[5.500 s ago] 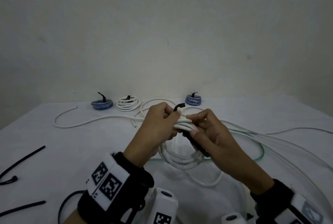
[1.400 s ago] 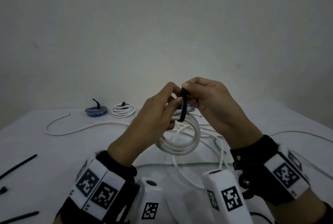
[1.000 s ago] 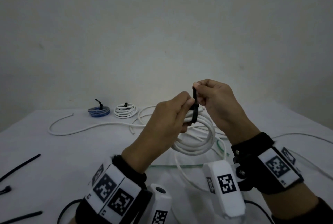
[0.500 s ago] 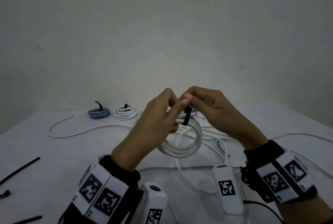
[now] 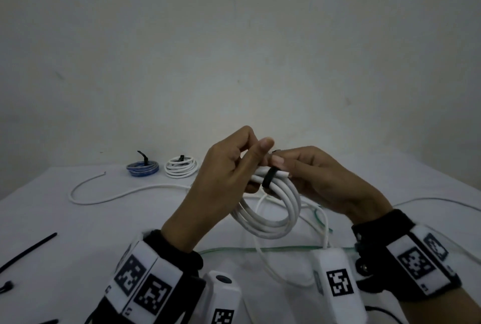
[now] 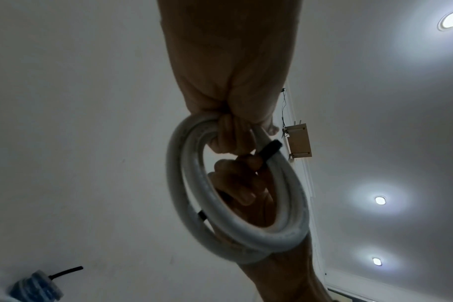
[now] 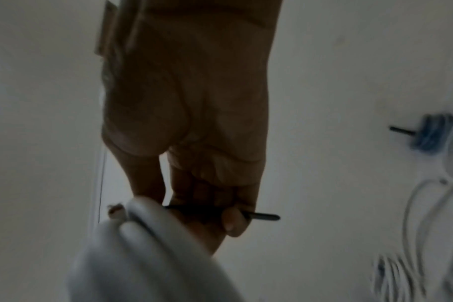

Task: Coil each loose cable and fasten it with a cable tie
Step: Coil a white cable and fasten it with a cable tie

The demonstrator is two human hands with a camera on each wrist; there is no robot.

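Above a white table (image 5: 65, 219), the left hand (image 5: 221, 180) grips a white cable coil (image 5: 273, 217) at its 12 o'clock; the right hand (image 5: 320, 180) pinches the black cable tie (image 5: 268, 177) looped round the coil there.

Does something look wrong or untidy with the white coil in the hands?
One thing: a cut end of the white coil pokes out loose just past the black cable tie instead of lying in the loops. The tie's tail still juts from the right hand.
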